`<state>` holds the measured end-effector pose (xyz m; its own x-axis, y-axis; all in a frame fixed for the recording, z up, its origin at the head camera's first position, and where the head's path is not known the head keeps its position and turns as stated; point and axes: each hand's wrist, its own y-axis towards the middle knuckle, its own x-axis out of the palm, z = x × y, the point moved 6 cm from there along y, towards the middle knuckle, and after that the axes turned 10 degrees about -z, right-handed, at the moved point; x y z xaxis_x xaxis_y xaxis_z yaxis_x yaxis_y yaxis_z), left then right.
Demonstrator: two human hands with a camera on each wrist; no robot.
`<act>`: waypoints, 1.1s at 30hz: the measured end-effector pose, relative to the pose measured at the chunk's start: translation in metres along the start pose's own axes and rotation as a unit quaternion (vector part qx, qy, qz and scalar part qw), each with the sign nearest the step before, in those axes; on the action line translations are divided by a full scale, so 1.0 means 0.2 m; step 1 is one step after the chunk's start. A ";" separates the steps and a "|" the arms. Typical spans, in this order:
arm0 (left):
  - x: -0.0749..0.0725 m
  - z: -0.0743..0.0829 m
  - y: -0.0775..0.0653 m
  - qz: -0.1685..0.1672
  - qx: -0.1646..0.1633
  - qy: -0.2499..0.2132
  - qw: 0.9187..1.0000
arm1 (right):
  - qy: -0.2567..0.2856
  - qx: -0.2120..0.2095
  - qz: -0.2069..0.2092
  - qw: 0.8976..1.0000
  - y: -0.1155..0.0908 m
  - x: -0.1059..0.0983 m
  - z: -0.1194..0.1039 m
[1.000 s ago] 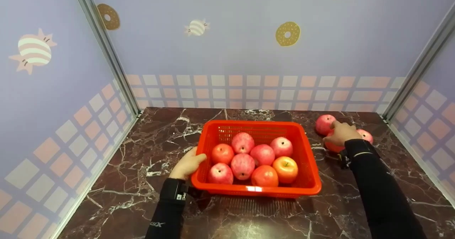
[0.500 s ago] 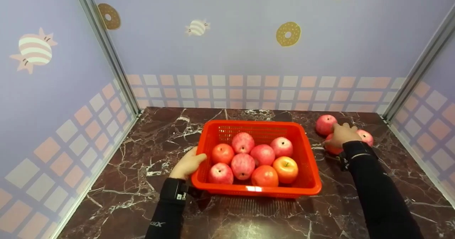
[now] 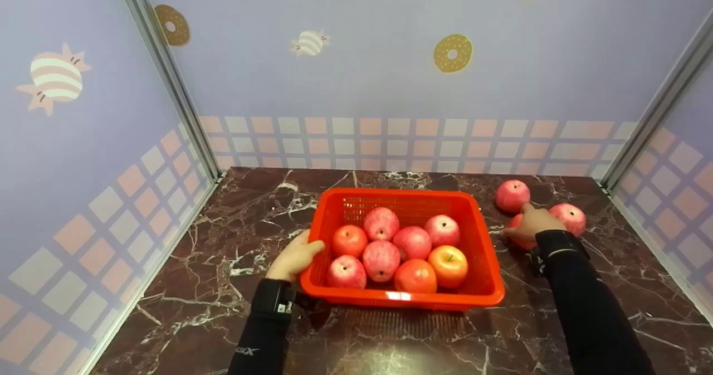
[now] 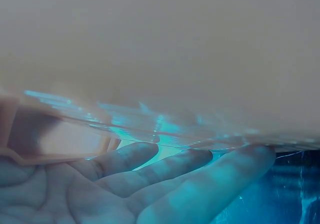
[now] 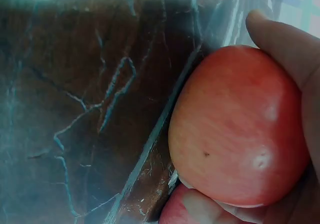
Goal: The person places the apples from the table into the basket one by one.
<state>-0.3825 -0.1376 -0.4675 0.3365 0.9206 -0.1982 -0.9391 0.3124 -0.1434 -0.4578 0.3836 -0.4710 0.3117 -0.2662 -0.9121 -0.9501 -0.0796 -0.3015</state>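
Observation:
A red plastic basket (image 3: 486, 252) with several red apples (image 3: 380, 261) and one yellowish apple (image 3: 448, 266) in it stands mid-table. My left hand (image 3: 294, 257) holds its left side, thumb over the rim. In the left wrist view, the fingers (image 4: 200, 199) stretch along the basket's outer side. Right of the basket, my right hand (image 3: 532, 224) grips a red apple (image 5: 235, 129) from above. The right wrist view shows the thumb at one side of it and fingers at the other. Two more apples lie close by, one behind (image 3: 512, 196) and one to the right (image 3: 571, 218).
Everything stands on a dark red marbled table (image 3: 195, 286). Patterned walls close off the back (image 3: 367, 85), the left and the right. In the right wrist view, part of another apple (image 5: 175, 206) shows below the held one.
My right hand has drawn slightly back toward me around the apple, uncovering more of the apple on the right. The left hand and the basket have stayed put.

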 end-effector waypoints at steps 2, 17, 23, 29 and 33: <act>0.00 0.00 0.00 0.003 -0.003 0.001 1.000 | 0.003 -0.001 0.007 1.000 0.00 0.00 0.00; 0.01 0.01 0.00 -0.005 -0.005 -0.005 1.000 | 0.024 0.009 0.037 0.999 -0.03 0.01 -0.01; 0.00 0.00 0.00 -0.004 -0.005 -0.009 1.000 | 0.030 0.004 0.059 0.998 -0.03 0.02 0.01; 0.01 0.00 0.01 0.000 -0.009 -0.011 1.000 | 0.046 0.004 0.059 0.997 -0.06 0.02 0.01; 0.01 0.00 0.00 -0.002 -0.013 -0.013 1.000 | 0.067 0.004 0.055 0.996 -0.06 0.02 0.01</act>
<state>-0.3825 -0.1359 -0.4682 0.3385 0.9250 -0.1724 -0.9354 0.3109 -0.1685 -0.4440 0.3853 -0.4722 0.2013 -0.3988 -0.8947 -0.9783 -0.0361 -0.2041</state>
